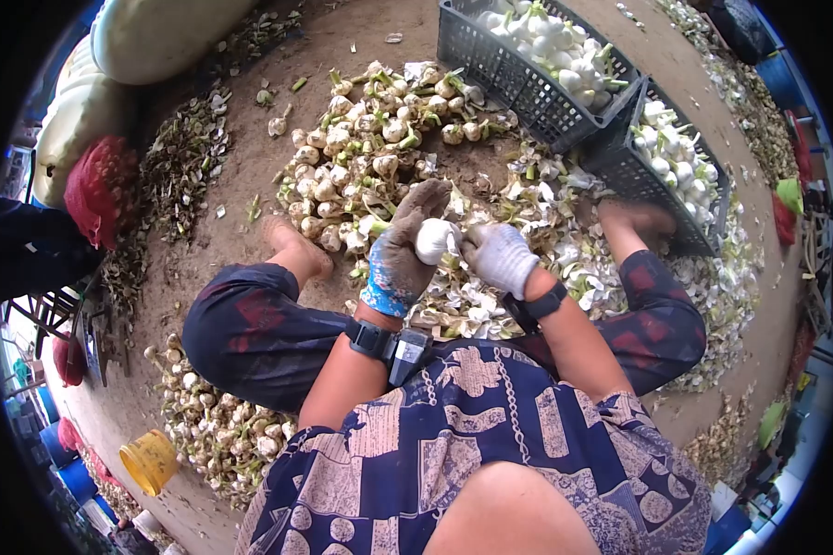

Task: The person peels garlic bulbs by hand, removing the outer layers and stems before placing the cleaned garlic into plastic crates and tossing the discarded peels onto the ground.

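Observation:
My left hand [407,242], in a dirty glove with a blue patterned cuff, holds a white peeled garlic bulb [434,241] against its palm and fingers. On the bulb's right side is my right hand [498,257], in a pale grey glove, its fingers curled together close to the bulb; what is between them, if anything, is hidden. Beyond my hands lies a heap of untrimmed garlic bulbs [379,125] with stems. White and tan peelings [463,301] cover the ground under and around my hands, between my legs.
Two black crates [518,81] of white bulbs stand at the upper right. Another garlic pile [222,430] and a yellow bucket [150,462] are at the lower left. Large pale sacks [83,139] and a red net bag [102,192] are at the upper left. My bare feet flank the peelings.

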